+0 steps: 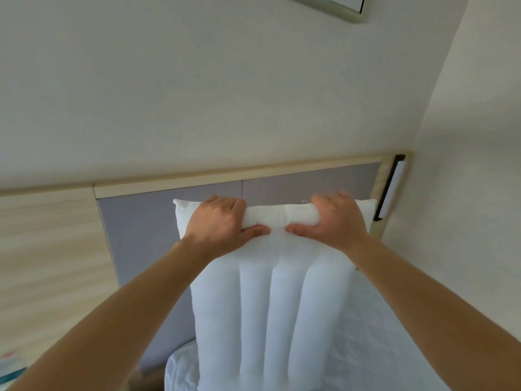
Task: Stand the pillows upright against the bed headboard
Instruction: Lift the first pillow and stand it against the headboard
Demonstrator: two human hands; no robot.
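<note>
A white pillow stands upright on the bed, its top edge against the grey padded headboard. My left hand grips the pillow's top edge left of centre, fingers curled over the back and thumb in front. My right hand grips the same edge right of centre in the same way. The fabric between my hands is bunched into a roll, and long vertical creases run down the pillow's front. Its lower end is out of frame.
The headboard has a light wooden frame, with wood panelling to its left. A black-mounted wall lamp sits at the headboard's right end by the side wall. White bedding lies below the pillow. A framed item hangs above.
</note>
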